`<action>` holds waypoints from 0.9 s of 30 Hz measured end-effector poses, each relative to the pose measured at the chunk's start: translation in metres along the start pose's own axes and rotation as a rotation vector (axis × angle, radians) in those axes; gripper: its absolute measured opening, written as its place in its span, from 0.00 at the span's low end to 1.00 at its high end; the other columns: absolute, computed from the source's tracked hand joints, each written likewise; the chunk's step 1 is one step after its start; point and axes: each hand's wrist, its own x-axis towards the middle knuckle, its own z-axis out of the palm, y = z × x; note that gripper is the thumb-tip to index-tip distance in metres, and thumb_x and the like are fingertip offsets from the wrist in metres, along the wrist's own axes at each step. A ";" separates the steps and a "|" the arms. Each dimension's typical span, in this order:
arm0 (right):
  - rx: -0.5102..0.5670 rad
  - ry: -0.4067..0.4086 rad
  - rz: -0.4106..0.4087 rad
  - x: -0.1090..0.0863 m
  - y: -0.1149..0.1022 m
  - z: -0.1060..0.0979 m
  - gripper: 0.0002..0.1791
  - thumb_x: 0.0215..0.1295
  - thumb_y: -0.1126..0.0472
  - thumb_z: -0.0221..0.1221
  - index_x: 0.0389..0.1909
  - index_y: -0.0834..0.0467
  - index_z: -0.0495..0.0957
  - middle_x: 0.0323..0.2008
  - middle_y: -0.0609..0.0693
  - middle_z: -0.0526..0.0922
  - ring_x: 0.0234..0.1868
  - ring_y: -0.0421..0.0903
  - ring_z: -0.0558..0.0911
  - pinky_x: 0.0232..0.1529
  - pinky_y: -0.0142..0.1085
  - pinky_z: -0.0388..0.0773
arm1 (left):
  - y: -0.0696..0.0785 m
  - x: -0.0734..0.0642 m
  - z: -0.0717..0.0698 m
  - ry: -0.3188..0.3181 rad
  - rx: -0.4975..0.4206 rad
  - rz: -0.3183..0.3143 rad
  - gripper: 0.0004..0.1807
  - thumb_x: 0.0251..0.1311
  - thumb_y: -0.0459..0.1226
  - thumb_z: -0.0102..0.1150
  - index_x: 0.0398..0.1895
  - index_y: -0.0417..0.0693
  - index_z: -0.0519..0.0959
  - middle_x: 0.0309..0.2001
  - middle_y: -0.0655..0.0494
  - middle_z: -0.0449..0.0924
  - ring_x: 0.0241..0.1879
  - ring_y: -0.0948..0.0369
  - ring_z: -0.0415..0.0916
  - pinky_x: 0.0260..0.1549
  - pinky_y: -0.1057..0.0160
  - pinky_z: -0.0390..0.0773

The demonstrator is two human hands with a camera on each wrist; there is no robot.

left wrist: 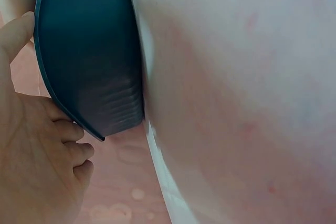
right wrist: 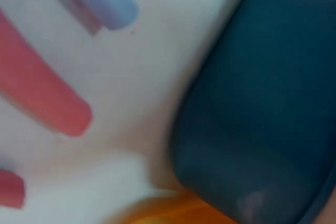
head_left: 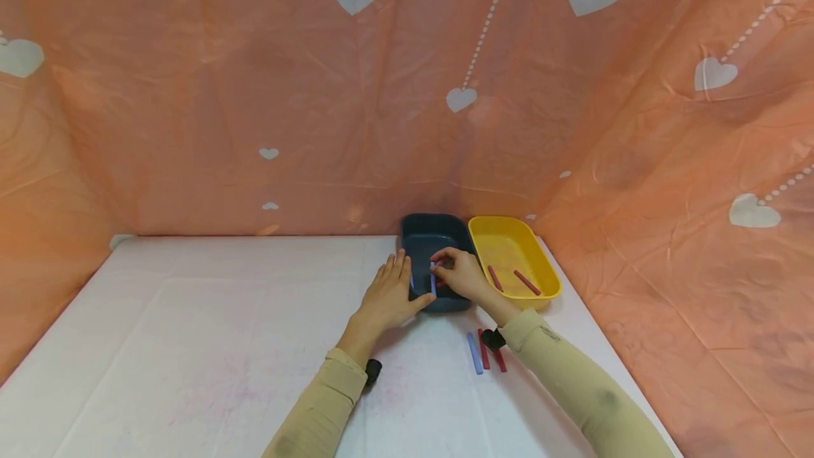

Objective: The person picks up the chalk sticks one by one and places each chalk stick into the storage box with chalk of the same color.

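We see both hands at the dark blue tray. The left hand [head_left: 386, 297] is spread, its fingers nearly straight along the tray's left rim and its thumb reaching across the near end; in the left wrist view that thumb touches the rim. The right hand [head_left: 466, 278] comes in over the right rim, thumb and forefinger pinched together on the upper end of a blue stick [head_left: 433, 280]. That stick is over the near half of the dark blue tray [head_left: 437, 237], between the two hands, its lower end just beside the left thumb. Close to the left fingers we make out part of a second blue stick [head_left: 411, 283], and near the right fingertips a mostly hidden red stick [head_left: 440, 283].

Right of this tray, just beside it, stands a yellow tray [head_left: 509, 240] with two red sticks [head_left: 527, 282] lying apart in it. Nearer us, below the right wrist, one blue stick and two red ones lie side by side on the white worktop [head_left: 191, 345]. Behind it hangs an orange cloth [head_left: 191, 126] with pale hearts.
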 end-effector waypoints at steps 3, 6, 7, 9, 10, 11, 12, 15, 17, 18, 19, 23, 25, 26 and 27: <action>-0.001 -0.039 0.023 0.006 0.002 0.002 0.12 0.69 0.68 0.64 0.50 0.69 0.82 0.37 0.58 0.87 0.27 0.48 0.89 0.31 0.40 0.88 | 0.000 0.000 0.000 -0.003 0.003 0.001 0.54 0.72 0.64 0.52 0.82 0.31 0.49 0.83 0.37 0.41 0.82 0.42 0.40 0.79 0.45 0.47; 0.020 -0.068 0.051 0.011 0.002 0.004 0.11 0.68 0.69 0.64 0.49 0.69 0.83 0.37 0.58 0.87 0.28 0.49 0.90 0.31 0.38 0.88 | 0.000 0.000 0.000 -0.005 0.002 0.000 0.54 0.72 0.64 0.51 0.82 0.31 0.49 0.83 0.37 0.41 0.82 0.42 0.40 0.79 0.45 0.47; 0.027 -0.075 0.059 0.013 0.003 0.005 0.10 0.68 0.69 0.64 0.48 0.69 0.83 0.36 0.58 0.88 0.27 0.49 0.90 0.31 0.38 0.88 | 0.000 0.000 -0.001 -0.007 0.003 -0.001 0.54 0.72 0.65 0.51 0.82 0.31 0.49 0.83 0.38 0.41 0.82 0.42 0.40 0.79 0.45 0.47; 0.040 -0.085 0.077 0.015 0.002 0.006 0.10 0.68 0.69 0.64 0.47 0.69 0.83 0.35 0.58 0.88 0.28 0.50 0.90 0.31 0.38 0.88 | 0.000 0.000 0.000 -0.007 0.003 -0.001 0.54 0.72 0.65 0.51 0.82 0.31 0.49 0.83 0.37 0.41 0.82 0.42 0.40 0.79 0.45 0.47; 0.046 -0.086 0.089 0.016 0.002 0.007 0.10 0.68 0.69 0.64 0.47 0.69 0.83 0.35 0.58 0.88 0.27 0.49 0.90 0.31 0.38 0.88 | 0.000 0.000 0.000 -0.009 0.002 -0.002 0.54 0.72 0.65 0.51 0.82 0.31 0.49 0.83 0.38 0.41 0.82 0.42 0.40 0.79 0.45 0.47; 0.044 -0.087 0.097 0.017 0.002 0.008 0.09 0.68 0.69 0.65 0.47 0.69 0.83 0.35 0.57 0.88 0.27 0.49 0.90 0.31 0.38 0.88 | 0.000 0.000 0.000 -0.009 0.000 -0.003 0.54 0.72 0.65 0.51 0.82 0.32 0.49 0.83 0.38 0.41 0.82 0.42 0.40 0.79 0.45 0.47; 0.046 -0.088 0.105 0.018 0.003 0.009 0.09 0.68 0.69 0.65 0.46 0.69 0.83 0.34 0.57 0.88 0.27 0.48 0.89 0.31 0.38 0.88 | 0.000 0.000 0.000 -0.009 -0.003 -0.003 0.54 0.72 0.64 0.51 0.82 0.32 0.49 0.83 0.38 0.41 0.82 0.42 0.40 0.79 0.45 0.47; 0.044 -0.090 0.118 0.021 0.005 0.012 0.09 0.68 0.69 0.65 0.45 0.69 0.83 0.34 0.57 0.88 0.26 0.46 0.89 0.31 0.37 0.87 | 0.001 -0.001 0.000 -0.011 -0.006 -0.004 0.54 0.72 0.64 0.51 0.82 0.31 0.50 0.83 0.38 0.41 0.82 0.42 0.40 0.79 0.45 0.47; 0.040 -0.096 0.124 0.023 0.007 0.014 0.08 0.68 0.69 0.64 0.45 0.69 0.83 0.34 0.58 0.88 0.26 0.45 0.88 0.31 0.37 0.88 | 0.001 -0.001 0.000 -0.011 -0.010 -0.005 0.54 0.72 0.64 0.51 0.82 0.32 0.50 0.83 0.38 0.41 0.82 0.42 0.40 0.79 0.45 0.47; 0.036 -0.100 0.125 0.024 0.007 0.015 0.09 0.68 0.69 0.64 0.45 0.69 0.84 0.34 0.58 0.88 0.26 0.45 0.88 0.31 0.37 0.88 | 0.001 -0.001 -0.001 -0.012 -0.010 -0.005 0.53 0.72 0.64 0.52 0.82 0.32 0.50 0.83 0.38 0.41 0.82 0.42 0.40 0.79 0.45 0.47; 0.025 -0.103 0.126 0.025 0.007 0.016 0.09 0.68 0.69 0.64 0.45 0.69 0.84 0.34 0.58 0.89 0.26 0.45 0.88 0.32 0.37 0.88 | 0.001 -0.002 -0.001 -0.012 -0.011 -0.005 0.53 0.72 0.64 0.51 0.82 0.32 0.50 0.83 0.38 0.41 0.82 0.42 0.40 0.79 0.45 0.47; -0.005 -0.123 0.142 0.028 0.008 0.018 0.09 0.69 0.68 0.64 0.45 0.69 0.84 0.34 0.57 0.89 0.26 0.44 0.88 0.32 0.37 0.87 | 0.001 -0.002 -0.001 -0.013 -0.017 -0.003 0.53 0.73 0.64 0.51 0.82 0.32 0.50 0.83 0.38 0.41 0.82 0.42 0.40 0.79 0.45 0.47; -0.029 -0.132 0.147 0.029 0.008 0.019 0.09 0.69 0.67 0.64 0.45 0.68 0.84 0.33 0.56 0.89 0.25 0.43 0.88 0.31 0.36 0.87 | 0.000 -0.002 -0.002 -0.013 -0.020 -0.001 0.53 0.73 0.64 0.51 0.82 0.32 0.50 0.83 0.37 0.41 0.82 0.42 0.40 0.79 0.45 0.48; -0.041 -0.136 0.147 0.029 0.008 0.019 0.09 0.69 0.67 0.64 0.45 0.68 0.84 0.33 0.56 0.89 0.25 0.43 0.88 0.31 0.35 0.86 | 0.000 -0.002 -0.001 -0.012 -0.019 -0.001 0.53 0.72 0.64 0.52 0.82 0.32 0.50 0.83 0.37 0.41 0.82 0.42 0.40 0.79 0.45 0.48; -0.058 -0.138 0.145 0.029 0.008 0.019 0.09 0.69 0.66 0.64 0.45 0.68 0.84 0.33 0.56 0.89 0.25 0.43 0.88 0.31 0.35 0.86 | 0.000 -0.002 -0.001 -0.011 -0.018 -0.001 0.53 0.72 0.64 0.51 0.82 0.32 0.50 0.83 0.38 0.41 0.82 0.42 0.40 0.79 0.45 0.48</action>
